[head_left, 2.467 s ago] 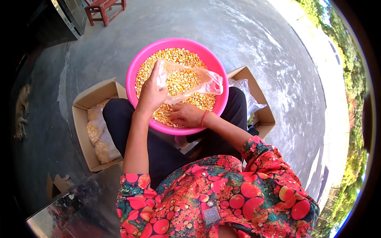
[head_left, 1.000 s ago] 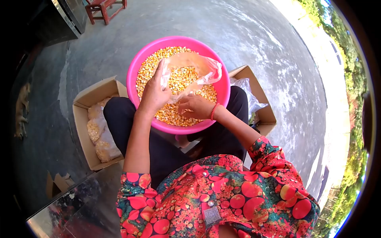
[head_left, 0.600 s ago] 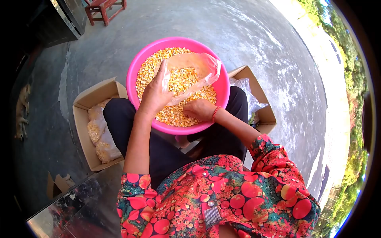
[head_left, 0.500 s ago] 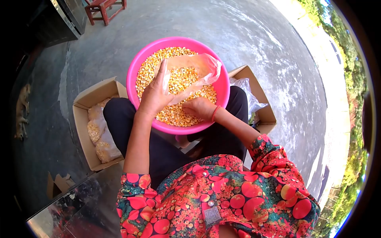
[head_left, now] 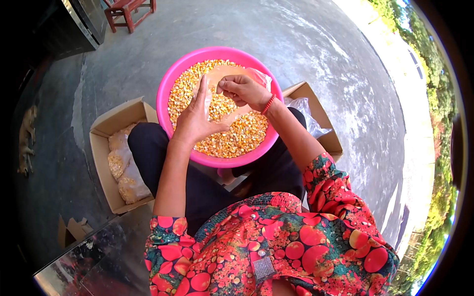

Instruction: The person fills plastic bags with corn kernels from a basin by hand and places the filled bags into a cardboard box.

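A pink basin (head_left: 163, 94) holds loose yellow corn kernels (head_left: 242, 139) and sits over my knees. My left hand (head_left: 193, 120) has its thumb and fingers spread wide, holding the mouth of a clear plastic bag (head_left: 257, 77) stretched apart above the kernels. Kernels show through the bag's opening. My right hand (head_left: 245, 92), a red bracelet on its wrist, is over the bag's mouth with its fingers curled together. What lies inside those fingers is hidden.
Left of my legs, a cardboard box (head_left: 104, 165) contains filled bags of corn (head_left: 129, 165). Another cardboard box (head_left: 323, 111) with clear plastic bags (head_left: 307, 116) stands at my right. A red stool (head_left: 128, 14) is at the back, and a dog (head_left: 26, 138) lies far left.
My right hand has risen out of the kernels near the basin's front and moved forward over the bag's mouth. My left hand stays nearly in place with the bag.
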Available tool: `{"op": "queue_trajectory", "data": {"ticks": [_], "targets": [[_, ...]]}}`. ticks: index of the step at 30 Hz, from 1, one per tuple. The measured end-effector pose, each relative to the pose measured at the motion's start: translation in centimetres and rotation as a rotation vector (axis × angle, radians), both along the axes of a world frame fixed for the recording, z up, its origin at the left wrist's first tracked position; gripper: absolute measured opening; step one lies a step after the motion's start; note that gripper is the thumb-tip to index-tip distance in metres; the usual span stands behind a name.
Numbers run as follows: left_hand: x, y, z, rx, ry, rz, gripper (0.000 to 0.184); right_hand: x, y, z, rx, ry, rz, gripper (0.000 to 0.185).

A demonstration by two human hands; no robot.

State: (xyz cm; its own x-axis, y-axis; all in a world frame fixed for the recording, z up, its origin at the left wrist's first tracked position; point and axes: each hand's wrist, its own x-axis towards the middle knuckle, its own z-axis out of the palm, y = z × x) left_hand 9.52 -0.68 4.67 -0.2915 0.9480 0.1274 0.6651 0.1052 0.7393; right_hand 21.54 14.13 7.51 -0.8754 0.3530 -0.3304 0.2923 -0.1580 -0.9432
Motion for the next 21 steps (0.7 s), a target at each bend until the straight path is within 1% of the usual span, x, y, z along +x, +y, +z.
{"op": "queue_trajectory", "data": {"ticks": [1,3,4,5,6,7,8,9,10,11,13,15,17,21], "targets": [[0.0,0.0,0.1,0.003,0.000,0.001,0.122,-0.3,0.7,-0.5,0.003,0.000,0.001,0.024],[0.0,-0.1,0.2,0.042,-0.036,-0.022,0.118,-0.5,1.9,-1.6,0.298,-0.158,0.010,0.025],[0.1,-0.1,0.1,0.043,-0.039,-0.018,0.118,-0.3,2.5,-2.0,0.507,-0.210,0.025,0.020],[0.2,0.0,0.0,0.099,-0.021,0.006,0.112,0.2,3.6,-3.0,0.507,-0.213,0.029,0.020],[0.2,0.1,-0.2,0.155,-0.004,0.029,0.105,0.9,4.8,-4.5,0.866,-0.278,0.135,0.017],[0.0,0.3,-0.3,0.155,-0.006,0.032,0.105,1.2,5.0,-4.6,1.226,-0.338,0.245,0.016],[-0.3,0.5,-0.4,0.109,-0.071,0.051,0.101,1.7,5.3,-4.6,1.225,-0.339,0.247,0.016],[-0.4,0.5,-0.5,0.064,-0.136,0.069,0.096,2.0,4.7,-3.2,1.335,-0.548,0.420,0.018],[-0.5,0.5,-0.6,0.063,-0.136,0.069,0.096,2.4,4.3,-2.5,1.431,-0.762,0.596,0.023],[-0.6,0.5,-0.7,0.047,-0.087,0.067,0.094,2.9,4.3,-2.6,1.431,-0.764,0.596,0.023],[-0.5,0.5,-1.1,0.031,-0.037,0.066,0.091,4.1,4.7,-3.3,1.316,-0.710,0.468,0.029],[-0.1,0.4,-1.3,0.074,0.006,0.028,0.090,4.5,4.9,-3.5,1.305,-0.694,0.476,0.030],[0.1,0.1,-1.1,0.072,0.011,0.022,0.090,4.9,4.6,-3.4,1.351,-0.562,0.453,0.017],[0.0,0.3,-1.4,0.078,0.004,0.041,0.088,3.8,1.6,-0.9,1.385,-0.477,0.404,0.017]]}}
